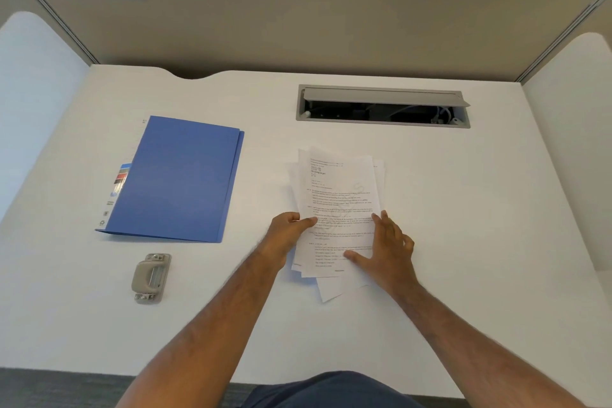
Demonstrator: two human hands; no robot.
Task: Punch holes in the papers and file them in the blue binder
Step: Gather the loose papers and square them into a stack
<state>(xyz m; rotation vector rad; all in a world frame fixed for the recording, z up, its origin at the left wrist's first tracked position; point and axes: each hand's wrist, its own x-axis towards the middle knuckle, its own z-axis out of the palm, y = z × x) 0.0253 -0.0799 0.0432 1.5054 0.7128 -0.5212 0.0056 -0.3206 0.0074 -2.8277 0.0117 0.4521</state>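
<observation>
A loose, uneven stack of printed white papers (337,189) lies on the white desk, right of centre. My left hand (288,232) pinches the stack's left edge between thumb and fingers. My right hand (387,248) lies flat on the stack's lower right part, fingers spread. The blue binder (178,179) lies closed to the left, with a labelled white strip showing along its left side. A grey-beige hole punch (150,276) sits below the binder, near the desk's front left.
An open cable tray (381,106) with wires is set into the desk behind the papers. Beige partition walls (298,20) close the back and sides. The desk's front edge (99,371) runs just above my lap.
</observation>
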